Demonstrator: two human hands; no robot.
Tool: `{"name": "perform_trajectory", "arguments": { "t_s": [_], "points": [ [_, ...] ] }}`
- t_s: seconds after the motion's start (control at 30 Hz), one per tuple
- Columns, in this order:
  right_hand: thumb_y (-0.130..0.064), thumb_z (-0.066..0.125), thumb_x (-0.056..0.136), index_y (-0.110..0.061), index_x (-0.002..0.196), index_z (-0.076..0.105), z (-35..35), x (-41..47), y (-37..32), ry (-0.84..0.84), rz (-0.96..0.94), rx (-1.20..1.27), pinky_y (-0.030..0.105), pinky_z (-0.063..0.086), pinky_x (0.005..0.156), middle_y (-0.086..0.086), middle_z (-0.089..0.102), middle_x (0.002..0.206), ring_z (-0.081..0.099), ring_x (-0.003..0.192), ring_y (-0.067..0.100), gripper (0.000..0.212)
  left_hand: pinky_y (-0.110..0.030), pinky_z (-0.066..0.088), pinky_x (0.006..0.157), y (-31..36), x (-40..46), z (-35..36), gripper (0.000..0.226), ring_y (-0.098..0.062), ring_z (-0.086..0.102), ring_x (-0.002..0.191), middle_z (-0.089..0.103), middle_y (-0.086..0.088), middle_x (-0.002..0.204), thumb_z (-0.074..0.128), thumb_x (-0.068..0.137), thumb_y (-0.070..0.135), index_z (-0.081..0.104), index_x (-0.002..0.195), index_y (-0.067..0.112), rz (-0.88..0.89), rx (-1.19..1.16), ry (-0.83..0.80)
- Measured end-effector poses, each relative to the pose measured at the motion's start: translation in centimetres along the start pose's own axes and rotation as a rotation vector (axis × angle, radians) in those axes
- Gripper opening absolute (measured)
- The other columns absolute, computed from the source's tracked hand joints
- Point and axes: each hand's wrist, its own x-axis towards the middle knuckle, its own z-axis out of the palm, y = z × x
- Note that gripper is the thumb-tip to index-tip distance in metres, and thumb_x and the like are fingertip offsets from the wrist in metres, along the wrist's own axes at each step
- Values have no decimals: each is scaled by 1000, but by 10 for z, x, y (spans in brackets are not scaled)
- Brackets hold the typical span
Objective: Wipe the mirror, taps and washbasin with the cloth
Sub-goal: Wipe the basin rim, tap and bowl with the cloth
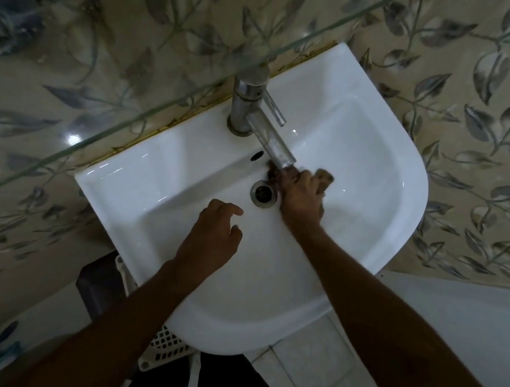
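Our right-hand fingers [291, 179] are curled shut around the cloth [324, 178], a brownish wad bunched just under the mouth of the tap [258, 112] — one corner sticks out past the knuckles, another bit shows by the spout tip. The right hand [300, 196] sits low in the basin [366, 163], just beside the drain [263, 193]. Our left hand [213, 236] hovers over the near slope of the bowl, fingers loosely bent and holding nothing.

From the pose, we judge we are either wetting the cloth under the spout or wiping the spout's end — we cannot tell which, as no stream of water is clearly visible. The basin looks white and glossy with no obvious marks, but that alone does not tell us it has been wiped. The tap's spout looks dull and spotted, so it likely still needs work. The mirror is not clearly in view; only a glass shelf [160, 108] crosses above, so its state is unknown to us.
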Motion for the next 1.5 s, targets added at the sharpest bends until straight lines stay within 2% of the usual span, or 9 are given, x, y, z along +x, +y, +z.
{"name": "perform_trajectory", "arguments": {
  "t_s": [0.17,0.3,0.53,0.77,0.9,1.0,1.13,1.3,1.5],
  "points": [
    [-37,46,100,-34,145,44,18,-54,-15,-207,-258,-7,56,41,100,20,37,140,35,127,40,45,-32,43,96,14,5,20,33,-27,54,117,52,-11,128,59,93,14,59,126,12,-13,-19,-91],
    [-26,47,92,-22,130,61,1,-69,10,-183,-365,-40,57,49,81,25,51,120,46,115,45,41,-33,45,95,27,9,36,30,-28,56,113,55,-12,124,64,90,12,60,119,10,-20,-56,-127],
    [-28,67,87,-16,126,67,-58,-33,88,-37,-20,-354,56,43,96,27,50,134,43,125,47,41,-30,46,87,38,0,47,30,-23,56,102,52,-6,120,58,95,14,56,125,19,121,-56,-187],
    [-26,60,95,-32,135,60,-55,-80,71,-357,-421,-299,44,44,86,17,51,120,46,117,39,41,-27,42,84,39,0,53,33,-26,56,104,53,-9,121,57,95,13,56,128,13,143,-22,-237],
    [-26,63,92,-12,132,61,-85,-16,108,-149,-278,-417,52,44,96,20,54,128,49,122,41,42,-32,46,88,44,2,56,33,-25,55,106,53,-7,121,57,95,15,55,128,17,187,-26,-246],
    [-26,70,81,-15,112,73,-104,34,127,53,-264,-457,58,44,92,21,58,125,47,121,41,32,-27,44,87,48,2,55,33,-21,54,108,51,-4,123,55,97,16,54,130,19,182,-43,-248],
    [-36,51,93,-27,124,64,-112,55,105,116,-208,-433,67,38,100,16,53,134,45,126,38,35,-28,45,90,45,-6,53,33,-20,54,110,51,-4,124,54,97,17,53,131,19,167,-35,-249],
    [-64,25,89,-17,143,49,-55,11,75,-139,-130,-218,62,18,115,15,49,140,27,144,39,75,-25,43,87,31,-13,49,32,-15,52,103,51,-4,122,56,97,15,54,129,18,143,-17,-211],
    [-53,49,97,-28,133,55,-21,-86,19,-549,-446,-78,74,19,110,15,44,130,25,141,34,44,-39,52,93,25,-9,43,28,-23,58,108,55,-6,120,54,94,13,59,121,15,41,-33,-156]
  ]
}}
